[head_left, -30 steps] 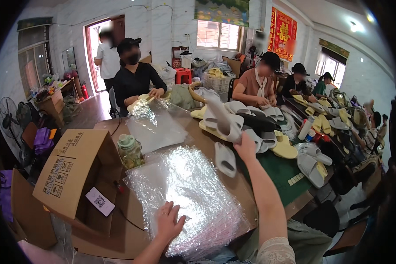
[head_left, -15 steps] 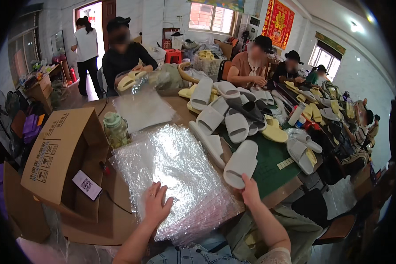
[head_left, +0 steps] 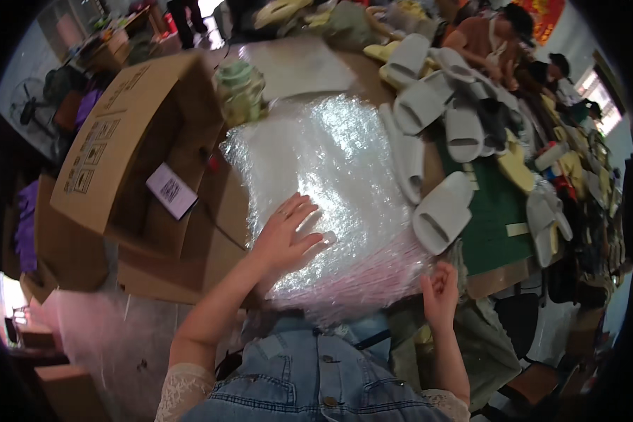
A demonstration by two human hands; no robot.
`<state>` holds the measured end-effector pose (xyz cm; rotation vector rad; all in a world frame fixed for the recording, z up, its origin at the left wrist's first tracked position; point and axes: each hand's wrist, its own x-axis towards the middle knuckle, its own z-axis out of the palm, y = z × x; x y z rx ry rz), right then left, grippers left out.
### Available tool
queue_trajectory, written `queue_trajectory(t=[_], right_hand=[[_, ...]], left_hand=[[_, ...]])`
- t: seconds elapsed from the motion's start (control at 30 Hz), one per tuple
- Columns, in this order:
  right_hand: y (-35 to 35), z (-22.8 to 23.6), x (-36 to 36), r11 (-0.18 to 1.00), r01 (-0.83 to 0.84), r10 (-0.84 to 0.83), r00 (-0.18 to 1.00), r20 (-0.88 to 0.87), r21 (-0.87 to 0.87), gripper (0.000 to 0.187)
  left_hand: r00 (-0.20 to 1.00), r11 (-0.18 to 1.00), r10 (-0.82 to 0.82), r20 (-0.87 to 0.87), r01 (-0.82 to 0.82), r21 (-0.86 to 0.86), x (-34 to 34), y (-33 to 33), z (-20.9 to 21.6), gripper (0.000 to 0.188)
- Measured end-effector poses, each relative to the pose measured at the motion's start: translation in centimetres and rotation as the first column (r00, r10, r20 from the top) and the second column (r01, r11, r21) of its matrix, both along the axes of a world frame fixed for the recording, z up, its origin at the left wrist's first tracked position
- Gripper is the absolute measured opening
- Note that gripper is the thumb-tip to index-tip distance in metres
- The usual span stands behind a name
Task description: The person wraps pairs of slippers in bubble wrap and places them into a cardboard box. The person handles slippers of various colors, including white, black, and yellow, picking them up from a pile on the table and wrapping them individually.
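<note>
My left hand (head_left: pixel 287 235) lies flat with spread fingers on a stack of clear plastic bags (head_left: pixel 348 176), whose near edge looks pinkish. My right hand (head_left: pixel 439 292) is just off the stack's near right corner. Its fingers are loosely curled, thumb apart, and I see nothing held in them. Right above it, a single light grey slide slipper (head_left: pixel 443 212) lies on the table beside the stack. Another grey slipper (head_left: pixel 403 155) rests along the stack's right side. Farther back is a pile of grey slippers (head_left: pixel 420 105) with dark and yellow ones among them.
An open cardboard box (head_left: pixel 112 141) stands left, with a phone (head_left: pixel 171 190) at its opening. A green bottle (head_left: pixel 240 91) is behind the stack. More sheets of plastic (head_left: pixel 295 63) lie at the back. A green cutting mat (head_left: pixel 496 211) is at right. A person (head_left: pixel 489 42) sits across the table.
My right hand has let go of the grey slipper and drawn back toward me. The left hand stays on the bags. The view has tilted downward, showing more of my denim clothing.
</note>
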<state>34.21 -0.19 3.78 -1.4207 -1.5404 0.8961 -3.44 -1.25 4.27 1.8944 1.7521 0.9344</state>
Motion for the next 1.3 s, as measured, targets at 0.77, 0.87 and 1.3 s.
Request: queue_trajectory(t=[0.77,0.87,1.3], right_hand=[[-9.6,-13.4,-18.3,-0.191,-0.927,0.759,0.068,-0.647,-0.322,0.037],[-9.9,-13.7,-19.9,-0.220,-0.924,0.765,0.035,-0.643,-0.313,0.036],[-8.8,-13.5,-18.5,-0.231,-0.897,0.788,0.055,-0.613,-0.377,0.036]], left_hand=[[0.984,0.972,-0.079,-0.159,0.112,0.209,-0.8,0.3,-3.1,0.054],[0.985,0.978,-0.076,-0.153,0.104,0.181,-0.8,0.3,-3.3,0.053],[0.982,0.975,-0.080,-0.173,0.114,0.193,-0.7,0.4,-3.1,0.054]])
